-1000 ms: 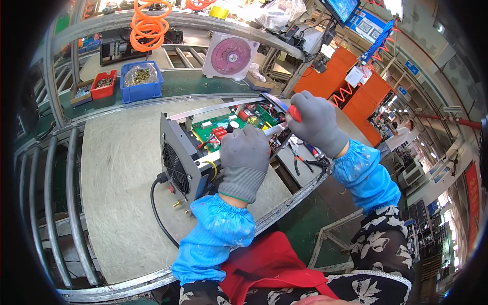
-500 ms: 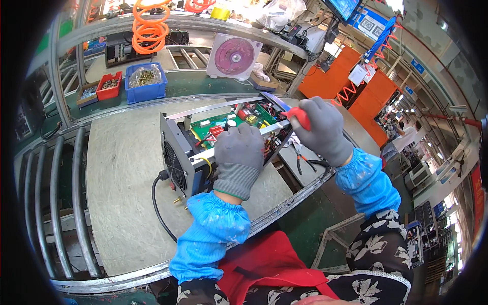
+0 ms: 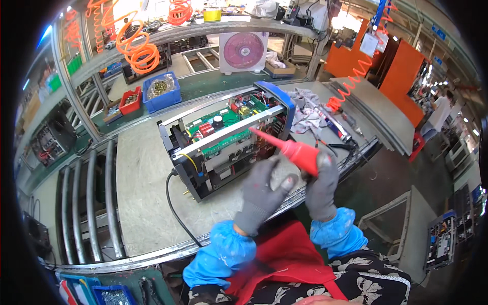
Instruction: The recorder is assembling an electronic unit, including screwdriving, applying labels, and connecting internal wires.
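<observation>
An open electrical unit (image 3: 223,147) with green circuit boards, a black frame and a blue end panel lies on the grey workbench (image 3: 147,203). My right hand (image 3: 321,187), in a grey glove, holds a red pointed nozzle (image 3: 290,149) whose tip aims at the unit's upper rail. My left hand (image 3: 262,195), also gloved, hovers beside it with fingers spread, just clear of the unit's near side. A black cable (image 3: 175,213) runs from the unit toward the bench's front edge.
A pink-bladed fan (image 3: 244,51), a blue bin (image 3: 161,91) and a red bin (image 3: 131,99) of small parts sit behind the bench. Orange coiled hoses (image 3: 133,43) hang at the back. A rag (image 3: 307,114) and hand tools (image 3: 338,127) lie right of the unit. Metal rollers (image 3: 86,203) run at the left.
Both hands have pulled back from the top of the unit toward me. The red nozzle now shows fully in my right hand, and my left hand has lifted off the unit.
</observation>
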A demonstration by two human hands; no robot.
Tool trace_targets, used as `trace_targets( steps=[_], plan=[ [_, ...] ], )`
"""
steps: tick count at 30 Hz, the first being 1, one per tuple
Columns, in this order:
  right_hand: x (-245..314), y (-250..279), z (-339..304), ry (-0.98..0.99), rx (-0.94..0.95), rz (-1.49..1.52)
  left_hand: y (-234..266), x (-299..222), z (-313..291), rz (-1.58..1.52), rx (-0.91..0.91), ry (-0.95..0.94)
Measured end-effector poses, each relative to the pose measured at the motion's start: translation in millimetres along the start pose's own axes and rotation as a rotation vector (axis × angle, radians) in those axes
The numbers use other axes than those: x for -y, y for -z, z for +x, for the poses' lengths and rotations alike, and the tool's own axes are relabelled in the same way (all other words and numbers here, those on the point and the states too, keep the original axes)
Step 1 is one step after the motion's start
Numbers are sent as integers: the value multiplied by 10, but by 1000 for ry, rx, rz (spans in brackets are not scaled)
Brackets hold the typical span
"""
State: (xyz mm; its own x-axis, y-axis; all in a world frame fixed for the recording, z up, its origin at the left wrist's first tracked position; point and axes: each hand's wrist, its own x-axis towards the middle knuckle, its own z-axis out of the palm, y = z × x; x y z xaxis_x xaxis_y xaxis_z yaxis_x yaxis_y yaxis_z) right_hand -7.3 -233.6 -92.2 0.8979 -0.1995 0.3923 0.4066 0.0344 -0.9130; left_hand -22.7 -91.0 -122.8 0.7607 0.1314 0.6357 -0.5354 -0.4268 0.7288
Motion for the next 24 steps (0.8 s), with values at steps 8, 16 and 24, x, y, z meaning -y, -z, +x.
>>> trace_targets(
  steps=[8, 16, 24],
  plan=[
    [-237, 405, -344, -282, 407, -49, -74, -313, -280, -574, 308, 638],
    [-432, 566, 187, -296, 535, 51, -327, -340, -54, -573, 238, 806],
    [-591, 394, 357, -361, 450, 187, -469, -214, 127, -482, 118, 831]
  ],
)
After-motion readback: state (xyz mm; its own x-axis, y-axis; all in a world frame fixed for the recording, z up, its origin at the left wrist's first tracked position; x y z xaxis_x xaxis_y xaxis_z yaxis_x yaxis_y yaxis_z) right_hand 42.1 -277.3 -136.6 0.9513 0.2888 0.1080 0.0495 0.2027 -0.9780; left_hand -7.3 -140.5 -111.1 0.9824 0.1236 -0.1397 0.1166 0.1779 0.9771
